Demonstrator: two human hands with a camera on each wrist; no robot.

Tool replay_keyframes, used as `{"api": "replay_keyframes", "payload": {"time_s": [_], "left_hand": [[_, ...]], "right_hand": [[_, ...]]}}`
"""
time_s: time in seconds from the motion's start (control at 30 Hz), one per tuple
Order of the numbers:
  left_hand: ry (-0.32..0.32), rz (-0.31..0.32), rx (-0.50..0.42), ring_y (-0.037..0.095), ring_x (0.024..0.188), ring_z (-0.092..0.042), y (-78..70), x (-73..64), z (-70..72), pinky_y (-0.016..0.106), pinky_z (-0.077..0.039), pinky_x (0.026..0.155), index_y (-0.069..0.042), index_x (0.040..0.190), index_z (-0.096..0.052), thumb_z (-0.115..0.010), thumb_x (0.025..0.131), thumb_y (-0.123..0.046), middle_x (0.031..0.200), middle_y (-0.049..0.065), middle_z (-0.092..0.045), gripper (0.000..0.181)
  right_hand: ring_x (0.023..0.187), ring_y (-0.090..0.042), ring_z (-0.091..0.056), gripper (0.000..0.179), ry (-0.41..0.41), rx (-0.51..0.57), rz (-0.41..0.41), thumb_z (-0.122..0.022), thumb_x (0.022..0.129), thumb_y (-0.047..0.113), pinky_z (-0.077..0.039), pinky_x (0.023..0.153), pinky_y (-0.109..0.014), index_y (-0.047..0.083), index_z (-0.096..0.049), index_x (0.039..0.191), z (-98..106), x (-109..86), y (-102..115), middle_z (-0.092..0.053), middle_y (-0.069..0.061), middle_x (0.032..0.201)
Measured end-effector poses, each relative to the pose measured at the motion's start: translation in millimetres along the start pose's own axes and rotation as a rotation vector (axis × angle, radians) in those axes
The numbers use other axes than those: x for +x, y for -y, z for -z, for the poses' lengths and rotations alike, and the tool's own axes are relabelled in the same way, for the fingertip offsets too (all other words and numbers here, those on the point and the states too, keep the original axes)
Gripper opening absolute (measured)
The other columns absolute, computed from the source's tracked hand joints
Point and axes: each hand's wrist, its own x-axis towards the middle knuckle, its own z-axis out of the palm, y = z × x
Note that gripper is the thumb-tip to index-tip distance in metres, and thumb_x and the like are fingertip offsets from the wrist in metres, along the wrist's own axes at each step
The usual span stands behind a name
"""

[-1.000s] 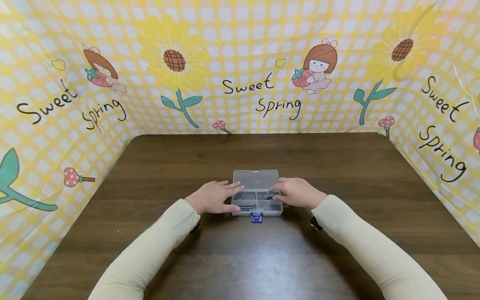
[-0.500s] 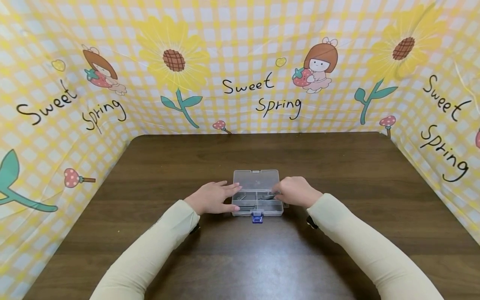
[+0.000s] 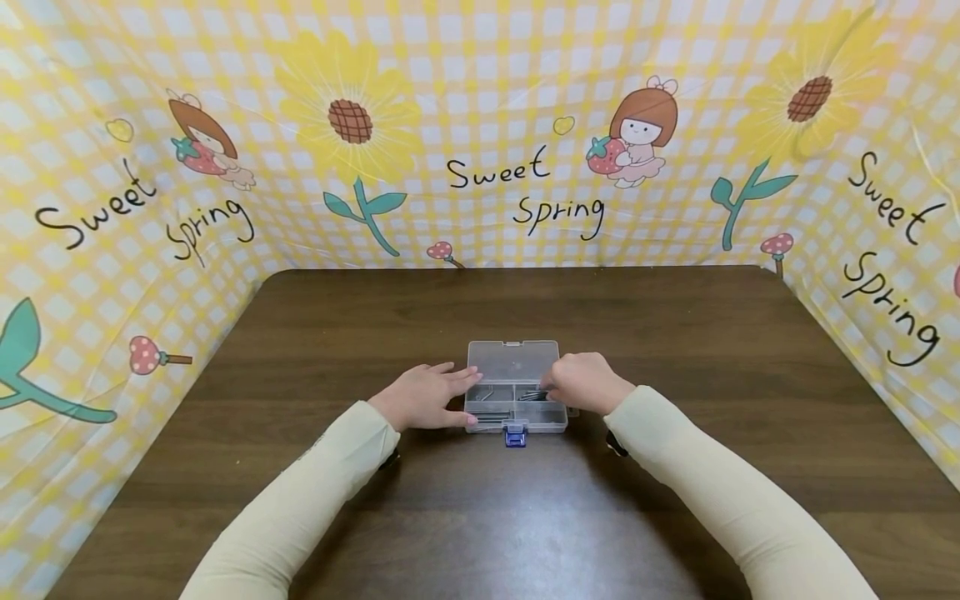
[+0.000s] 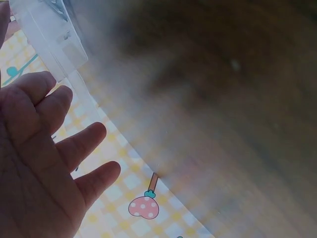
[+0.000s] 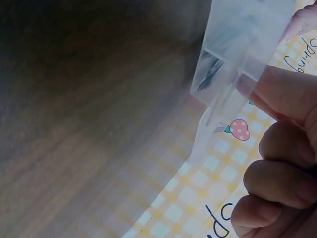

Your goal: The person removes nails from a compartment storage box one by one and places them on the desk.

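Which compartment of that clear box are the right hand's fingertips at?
The far right compartment, beside the open lid, holding thin grey pieces. The left hand is by the left pair; no fingers reach the near right one.

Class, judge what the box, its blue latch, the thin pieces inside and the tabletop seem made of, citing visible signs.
Box: clear, smooth plastic, it seems; contents show through its walls.
Blue latch: probably shiny plastic, given its bright highlights.
Thin pieces: likely metal, from their grey sheen.
Tabletop: brown wood grain, semi-gloss where light reflects; solid wood or laminate, unclear.
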Motion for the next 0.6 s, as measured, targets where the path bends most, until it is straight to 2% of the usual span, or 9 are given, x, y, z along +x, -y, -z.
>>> {"api": "replay_keyframes", "payload": {"time_s": [0.2, 0.43, 0.6], "left_hand": [[0.001, 0.002, 0.003, 0.039, 0.137, -0.032, -1.2, 0.6, 1.2, 0.051, -0.028, 0.107, -0.014, 0.15, -0.034, -0.053, 0.091, -0.057, 0.153, 0.003, -0.033, 0.075], [0.008, 0.011, 0.001, 0.039, 0.137, -0.032, -0.9, 1.3, -0.8, 0.052, -0.028, 0.107, -0.014, 0.15, -0.034, -0.054, 0.091, -0.057, 0.153, 0.002, -0.033, 0.076], [0.006, 0.01, 0.007, 0.039, 0.136, -0.033, -0.8, 1.4, -1.2, 0.052, -0.028, 0.107, -0.014, 0.15, -0.034, -0.054, 0.09, -0.057, 0.152, 0.002, -0.034, 0.076]], "right_hand": [[0.066, -0.013, -0.061, 0.009, -0.005, -0.033, 0.011, -0.071, 0.084, 0.013, -0.049, 0.054, -0.035, 0.02, -0.074, 0.079, -1.7, 2.2, -0.6, -0.068, 0.005, 0.075], [0.074, -0.013, -0.065, 0.01, 0.025, -0.031, -0.01, -0.071, 0.085, 0.014, -0.052, 0.059, -0.035, 0.019, -0.078, 0.09, -2.8, 4.1, 1.1, -0.072, 0.002, 0.087], [0.063, -0.01, -0.058, 0.008, 0.021, -0.047, 0.008, -0.071, 0.085, 0.014, -0.049, 0.055, -0.033, 0.019, -0.075, 0.08, -4.2, 5.8, 1.6, -0.067, 0.005, 0.074]]}}
